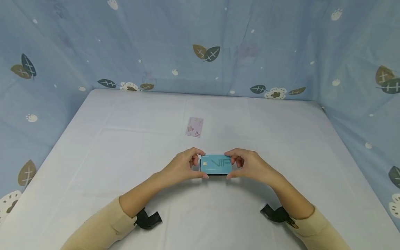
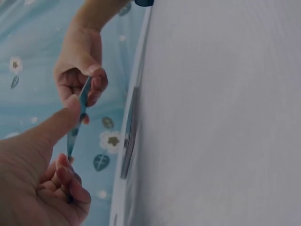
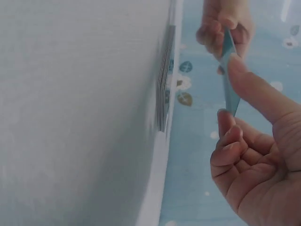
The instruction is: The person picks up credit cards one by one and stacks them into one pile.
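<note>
A teal card point(image 1: 216, 164) printed with "VIP" and a gold chip is held level between both hands. My left hand point(image 1: 182, 166) pinches its left end with thumb and fingers, and my right hand point(image 1: 251, 167) pinches its right end the same way. Both wrist views show the card nearly edge-on and raised off the table. Below it, a stack of several cards point(image 3: 164, 84) lies on the white cloth, mostly hidden from the head view by the held card. Farther back, a pale pink card point(image 1: 194, 126) with flower prints lies flat by itself.
A white cloth point(image 1: 131, 156) covers the table. Blue curtains point(image 1: 175, 31) with leaf and paw prints hang behind it and along both sides. Black straps point(image 1: 148, 220) show near both sleeve cuffs.
</note>
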`<state>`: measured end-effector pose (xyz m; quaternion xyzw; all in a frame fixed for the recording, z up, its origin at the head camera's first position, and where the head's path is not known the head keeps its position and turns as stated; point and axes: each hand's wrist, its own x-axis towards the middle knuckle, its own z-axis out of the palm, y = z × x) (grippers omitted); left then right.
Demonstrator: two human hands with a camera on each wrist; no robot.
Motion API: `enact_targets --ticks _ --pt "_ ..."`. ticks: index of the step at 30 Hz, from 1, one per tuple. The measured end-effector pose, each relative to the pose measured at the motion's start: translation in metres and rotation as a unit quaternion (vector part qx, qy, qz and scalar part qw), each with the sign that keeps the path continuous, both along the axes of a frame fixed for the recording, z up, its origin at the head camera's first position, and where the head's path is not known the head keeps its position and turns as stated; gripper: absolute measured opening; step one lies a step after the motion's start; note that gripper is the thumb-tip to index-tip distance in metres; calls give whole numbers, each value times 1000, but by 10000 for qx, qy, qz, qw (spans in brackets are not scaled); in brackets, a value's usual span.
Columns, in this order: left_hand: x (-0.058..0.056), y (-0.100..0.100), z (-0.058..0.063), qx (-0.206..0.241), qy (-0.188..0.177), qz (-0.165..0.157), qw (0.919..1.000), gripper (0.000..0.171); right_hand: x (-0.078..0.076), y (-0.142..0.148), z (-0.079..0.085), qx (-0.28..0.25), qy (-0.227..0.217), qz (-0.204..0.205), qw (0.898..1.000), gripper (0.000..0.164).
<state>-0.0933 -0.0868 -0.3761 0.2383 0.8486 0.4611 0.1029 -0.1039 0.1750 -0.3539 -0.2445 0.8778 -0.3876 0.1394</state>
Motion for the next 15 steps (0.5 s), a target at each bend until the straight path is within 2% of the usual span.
enact_targets --ticks 7,15 --pt "-4 1 -13 -2 61 -5 10000 64 -5 2 -10 -187 -146 86 9997 62" --pt "-6 4 -22 -128 576 -6 9983 62 -7 3 -21 -207 -43 96 9997 61"
